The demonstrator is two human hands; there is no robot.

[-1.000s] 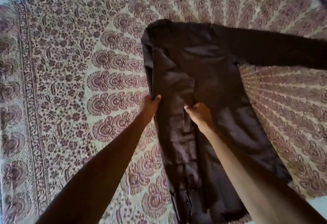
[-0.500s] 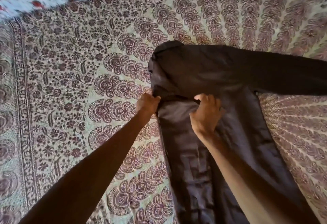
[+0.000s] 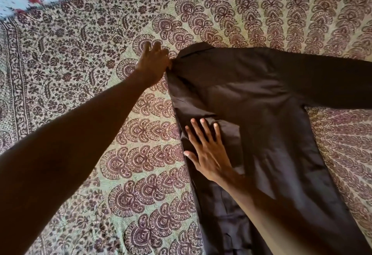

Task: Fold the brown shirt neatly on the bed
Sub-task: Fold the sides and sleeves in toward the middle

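Pinch released: right hand presses open and flat on the shirt, left hand has moved to its shoulder, grip indiscernible; one side folded, sleeve remaining.

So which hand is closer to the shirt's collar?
The left hand. It sits at the edge of the shirt, right beside the collar, on its left. The right hand lies flat on the shirt's body, farther down toward the person.
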